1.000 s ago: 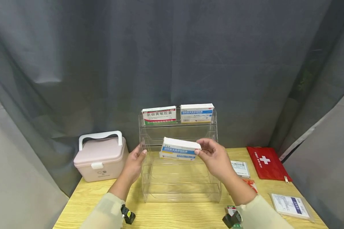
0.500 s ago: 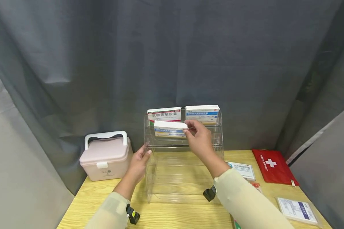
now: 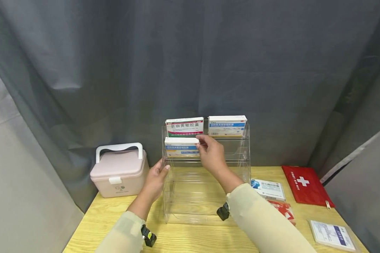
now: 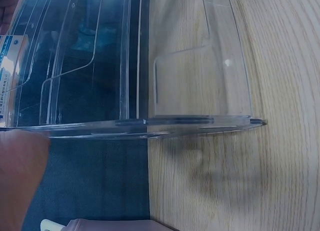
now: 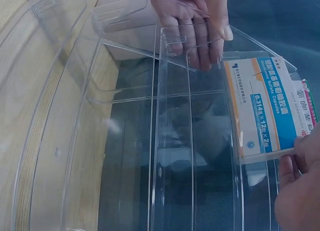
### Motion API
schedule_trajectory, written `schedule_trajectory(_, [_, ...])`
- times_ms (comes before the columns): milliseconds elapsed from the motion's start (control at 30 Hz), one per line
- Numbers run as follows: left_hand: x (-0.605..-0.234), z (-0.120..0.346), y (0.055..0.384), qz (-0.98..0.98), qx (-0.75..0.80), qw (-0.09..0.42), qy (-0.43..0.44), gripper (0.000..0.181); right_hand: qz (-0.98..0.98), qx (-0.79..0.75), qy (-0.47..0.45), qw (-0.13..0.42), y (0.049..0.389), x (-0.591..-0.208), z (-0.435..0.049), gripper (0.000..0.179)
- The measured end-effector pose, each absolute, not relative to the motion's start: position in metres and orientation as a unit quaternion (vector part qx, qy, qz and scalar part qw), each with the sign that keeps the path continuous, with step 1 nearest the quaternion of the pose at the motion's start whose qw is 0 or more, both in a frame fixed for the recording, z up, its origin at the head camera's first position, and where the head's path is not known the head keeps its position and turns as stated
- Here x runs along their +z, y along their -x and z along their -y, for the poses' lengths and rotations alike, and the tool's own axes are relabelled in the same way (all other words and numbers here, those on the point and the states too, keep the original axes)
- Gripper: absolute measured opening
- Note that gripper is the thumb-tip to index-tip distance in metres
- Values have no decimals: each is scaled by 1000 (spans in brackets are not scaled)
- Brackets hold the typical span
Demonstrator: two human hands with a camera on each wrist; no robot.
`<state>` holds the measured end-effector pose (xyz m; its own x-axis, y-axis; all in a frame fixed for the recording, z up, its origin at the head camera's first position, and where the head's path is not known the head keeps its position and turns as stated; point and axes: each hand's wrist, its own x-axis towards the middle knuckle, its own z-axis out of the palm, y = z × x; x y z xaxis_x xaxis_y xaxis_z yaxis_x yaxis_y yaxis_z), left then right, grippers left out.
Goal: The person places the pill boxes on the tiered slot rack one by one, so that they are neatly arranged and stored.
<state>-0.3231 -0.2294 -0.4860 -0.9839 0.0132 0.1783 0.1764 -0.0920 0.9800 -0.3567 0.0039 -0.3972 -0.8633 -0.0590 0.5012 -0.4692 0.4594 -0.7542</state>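
Observation:
My right hand [image 3: 211,154] pinches the right end of a white, blue and yellow medicine box [image 3: 181,147], which sits at the left of the second tier of a clear acrylic rack [image 3: 206,212]. In the right wrist view the box [image 5: 260,108] stands behind the tier's clear front. My left hand [image 3: 155,179] holds the rack's left side, its thumb in front; in the left wrist view only part of that hand [image 4: 22,176] shows. On the top tier are a red, green and white medicine box [image 3: 185,127] and, to its right, another blue and white one [image 3: 227,125].
A pink lidded case [image 3: 118,172] with a white handle stands left of the rack. To the right lie a white box [image 3: 269,189], a red box [image 3: 283,211], a red first aid pouch [image 3: 307,184] and a bagged white packet [image 3: 331,234]. A grey curtain hangs behind.
My right hand has carried the medicine box up and left from in front of the rack onto the second tier. The left hand keeps its hold on the rack's side.

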Motion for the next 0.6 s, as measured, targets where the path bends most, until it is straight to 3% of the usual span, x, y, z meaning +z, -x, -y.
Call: schedule_trajectory(600, [-483,227,321,682,-726,56,59,61,815,517,-158,207,353,-398,-2,37])
